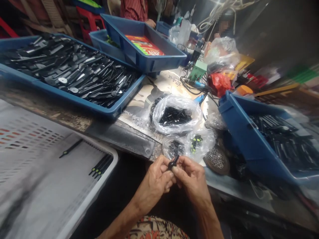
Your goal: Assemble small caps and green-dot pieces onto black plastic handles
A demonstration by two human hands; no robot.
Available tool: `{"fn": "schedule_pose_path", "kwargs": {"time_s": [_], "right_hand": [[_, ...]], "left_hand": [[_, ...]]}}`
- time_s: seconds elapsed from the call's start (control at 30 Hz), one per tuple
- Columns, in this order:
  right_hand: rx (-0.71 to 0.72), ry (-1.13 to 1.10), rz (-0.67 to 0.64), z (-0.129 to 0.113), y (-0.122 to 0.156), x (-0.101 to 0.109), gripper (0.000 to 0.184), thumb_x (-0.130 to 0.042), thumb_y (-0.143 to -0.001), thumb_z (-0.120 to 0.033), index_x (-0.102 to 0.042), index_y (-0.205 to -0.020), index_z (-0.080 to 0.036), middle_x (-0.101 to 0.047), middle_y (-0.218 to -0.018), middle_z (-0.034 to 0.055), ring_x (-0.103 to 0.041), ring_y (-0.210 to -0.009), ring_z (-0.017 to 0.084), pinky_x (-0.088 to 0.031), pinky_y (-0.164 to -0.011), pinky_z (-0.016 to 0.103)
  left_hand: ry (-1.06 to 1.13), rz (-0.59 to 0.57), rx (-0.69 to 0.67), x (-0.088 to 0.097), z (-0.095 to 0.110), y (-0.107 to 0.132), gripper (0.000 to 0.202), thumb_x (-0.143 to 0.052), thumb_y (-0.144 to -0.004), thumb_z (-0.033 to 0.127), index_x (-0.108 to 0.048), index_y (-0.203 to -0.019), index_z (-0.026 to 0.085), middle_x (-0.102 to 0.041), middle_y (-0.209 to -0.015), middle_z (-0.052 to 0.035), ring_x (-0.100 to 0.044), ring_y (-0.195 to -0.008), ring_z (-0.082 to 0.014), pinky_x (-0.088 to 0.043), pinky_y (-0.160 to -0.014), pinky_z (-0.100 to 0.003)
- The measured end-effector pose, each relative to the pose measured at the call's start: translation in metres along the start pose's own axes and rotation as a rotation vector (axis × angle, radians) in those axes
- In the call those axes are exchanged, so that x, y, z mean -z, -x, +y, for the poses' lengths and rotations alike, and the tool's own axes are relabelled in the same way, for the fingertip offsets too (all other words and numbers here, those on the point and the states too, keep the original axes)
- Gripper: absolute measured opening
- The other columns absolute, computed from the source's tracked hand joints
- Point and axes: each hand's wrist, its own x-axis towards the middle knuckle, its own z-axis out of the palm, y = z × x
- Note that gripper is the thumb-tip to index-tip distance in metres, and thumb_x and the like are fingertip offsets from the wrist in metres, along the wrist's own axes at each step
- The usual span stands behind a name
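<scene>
Both hands meet just past the table's front edge, around a small black plastic part (172, 164) with a rounded end and a thin stem. My left hand (159, 176) pinches the rounded end from the left. From the other side, my right hand (190, 172) grips it between thumb and fingers, the stem pointing up and away. Close beyond the hands lie a clear bag with dark round pieces (174, 147) and a clear bag of black and yellow-green pieces (196, 143). Behind them is a larger open plastic bag of black parts (174, 115).
A blue tray (112, 111) heaped with long black parts stands left, more blue trays (159, 61) behind it. A white basket (113, 159) holding several black pieces with green dots is at lower left. On the right are a dish of small metal pieces (217, 161) and a blue bin (239, 132).
</scene>
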Motion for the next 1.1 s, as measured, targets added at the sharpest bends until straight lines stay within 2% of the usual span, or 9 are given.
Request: {"fn": "schedule_pose_path", "kwargs": {"time_s": [0.3,0.37,0.5,0.7,0.87,0.97,1.1], "right_hand": [[0.002,-0.055,0.028,0.01,0.001,-0.001,0.027,-0.067,-0.074,-0.038,-0.052,-0.072,-0.015,-0.043,-0.054,-0.0053,-0.038,-0.044,0.006,-0.028,-0.041,0.019],[-0.04,-0.107,-0.01,0.01,0.001,0.001,0.028,-0.068,-0.073,-0.038,-0.053,-0.072,-0.015,-0.043,-0.053,-0.0053,-0.036,-0.044,0.006,-0.025,-0.042,0.019],[-0.142,-0.244,-0.036,0.007,-0.003,0.005,0.03,-0.066,-0.075,-0.043,-0.058,-0.084,-0.015,-0.045,-0.057,-0.0042,-0.036,-0.044,0.005,-0.024,-0.042,0.018],[-0.053,-0.268,-0.009,0.003,-0.009,-0.001,0.022,-0.065,-0.077,-0.038,-0.059,-0.077,-0.016,-0.049,-0.052,-0.0041,-0.043,-0.041,0.007,-0.03,-0.04,0.019],[0.031,-0.089,0.108,0.005,-0.008,-0.01,0.023,-0.063,-0.078,-0.039,-0.06,-0.077,-0.016,-0.047,-0.045,-0.0055,-0.042,-0.035,0.008,-0.029,-0.036,0.019],[0.056,-0.045,0.16,0.006,-0.007,-0.011,0.025,-0.061,-0.078,-0.042,-0.059,-0.076,-0.017,-0.046,-0.043,-0.0061,-0.041,-0.033,0.008,-0.028,-0.035,0.019],[0.008,-0.109,0.074,0.004,-0.008,-0.01,0.029,-0.06,-0.079,-0.044,-0.056,-0.07,-0.017,-0.045,-0.04,-0.006,-0.041,-0.032,0.008,-0.028,-0.035,0.02]], "left_hand": [[0.056,0.006,0.043,0.002,0.001,0.002,0.008,-0.048,-0.085,0.019,-0.041,-0.084,0.017,-0.048,-0.066,0.0032,-0.033,-0.05,-0.0036,-0.021,-0.045,-0.017],[0.126,-0.003,0.082,0.004,0.001,0.001,0.009,-0.051,-0.084,0.018,-0.042,-0.084,0.017,-0.049,-0.065,0.0028,-0.032,-0.049,-0.0031,-0.02,-0.044,-0.017],[0.244,-0.042,0.176,0.007,0.003,0.001,0.011,-0.053,-0.081,0.016,-0.042,-0.083,0.016,-0.052,-0.065,0.0009,-0.03,-0.046,-0.0024,-0.018,-0.042,-0.016],[0.338,-0.081,0.209,0.005,0.007,0.003,0.012,-0.049,-0.086,0.023,-0.041,-0.08,0.016,-0.052,-0.067,-0.0009,-0.03,-0.045,-0.0018,-0.016,-0.042,-0.016],[0.324,-0.011,0.186,0.003,0.007,0.001,0.012,-0.047,-0.087,0.026,-0.041,-0.082,0.017,-0.051,-0.064,0.0009,-0.03,-0.044,-0.0018,-0.015,-0.042,-0.016],[0.334,-0.013,0.193,0.003,0.006,0.001,0.011,-0.048,-0.087,0.025,-0.04,-0.083,0.018,-0.051,-0.063,0.0013,-0.03,-0.043,-0.0021,-0.015,-0.042,-0.015],[0.357,-0.024,0.22,0.002,0.004,0.002,0.011,-0.049,-0.085,0.024,-0.04,-0.083,0.019,-0.052,-0.063,0.0012,-0.03,-0.043,-0.0021,-0.015,-0.041,-0.015]]}}
